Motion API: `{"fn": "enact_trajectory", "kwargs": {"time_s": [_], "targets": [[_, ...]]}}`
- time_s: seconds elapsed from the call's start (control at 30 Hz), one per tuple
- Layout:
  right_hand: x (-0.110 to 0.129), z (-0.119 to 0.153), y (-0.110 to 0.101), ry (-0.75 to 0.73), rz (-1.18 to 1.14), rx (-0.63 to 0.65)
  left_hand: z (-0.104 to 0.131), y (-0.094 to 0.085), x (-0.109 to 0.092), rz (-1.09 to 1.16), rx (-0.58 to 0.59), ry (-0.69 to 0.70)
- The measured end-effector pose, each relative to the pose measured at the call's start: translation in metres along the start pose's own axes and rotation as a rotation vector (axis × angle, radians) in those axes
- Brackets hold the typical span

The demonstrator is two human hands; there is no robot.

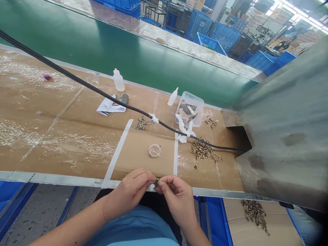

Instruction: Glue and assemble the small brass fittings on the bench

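Note:
Both my hands meet at the front edge of the worktable, pinching one small dark part with a brass-coloured bit [157,180] between the fingertips. My left hand [135,186] grips it from the left, and my right hand [177,194] from the right. Its exact kind is too small to make out, and the fingers cover most of it. Beyond the hands, a small round clear dish [154,150] with a thin pale stick across it sits on a cardboard sheet [135,150]. To the right lies a heap of small brass-and-dark parts [201,149].
Blue-and-brass parts [141,123] lie behind the sheet. A black cable [102,93] crosses above the table. Farther back are two squeeze bottles [119,81], a clear plastic box [199,108] and a green conveyor belt [153,61]. A metal housing [287,136] bounds the right side.

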State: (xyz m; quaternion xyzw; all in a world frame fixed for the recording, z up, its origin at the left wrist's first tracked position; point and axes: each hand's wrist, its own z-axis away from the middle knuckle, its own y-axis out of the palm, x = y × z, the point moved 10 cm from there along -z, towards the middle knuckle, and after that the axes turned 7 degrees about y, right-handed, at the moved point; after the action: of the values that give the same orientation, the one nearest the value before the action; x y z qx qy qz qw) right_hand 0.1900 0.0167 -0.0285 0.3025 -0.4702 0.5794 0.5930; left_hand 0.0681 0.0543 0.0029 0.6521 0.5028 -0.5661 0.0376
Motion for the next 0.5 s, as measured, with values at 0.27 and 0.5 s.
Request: {"fn": "enact_trajectory", "kwargs": {"time_s": [0.27, 0.5], "targets": [[0.002, -0.007, 0.000, 0.023, 0.015, 0.042, -0.002, -0.001, 0.007, 0.088, -0.009, -0.087], [0.014, -0.007, -0.001, -0.082, 0.156, 0.046, -0.004, -0.001, 0.016, 0.139, 0.005, -0.171]]}}
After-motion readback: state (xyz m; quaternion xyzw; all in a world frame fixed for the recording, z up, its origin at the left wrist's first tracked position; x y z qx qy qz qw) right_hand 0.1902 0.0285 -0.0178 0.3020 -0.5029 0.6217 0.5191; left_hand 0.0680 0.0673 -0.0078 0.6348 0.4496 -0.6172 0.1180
